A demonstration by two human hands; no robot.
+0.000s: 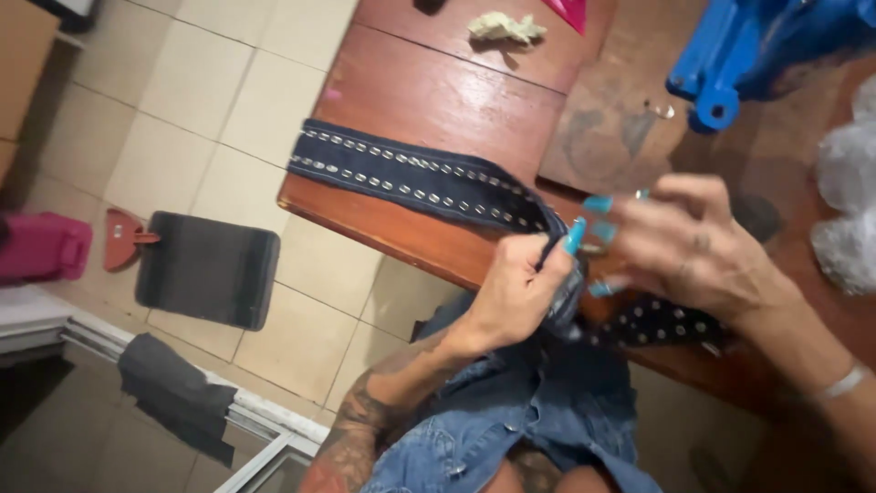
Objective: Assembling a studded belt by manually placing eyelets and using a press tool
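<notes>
- Left hand (516, 292) pinched on dark studded denim strip (420, 180) at table edge, prob. to steady it; lap denim below.
- Right hand (698, 246), blurred, fingers spread just beside the pinch; can't tell if gripping.
- Strip runs left across wooden table (429, 100), 2 stud rows up.
- Farther: blue tool (757, 50), crumpled rag (505, 28).

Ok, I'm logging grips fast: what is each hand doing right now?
Left hand: closed, pinching the studded denim strip.
Right hand: fingers spread over the strip; grip cannot be told because of blur.
</notes>
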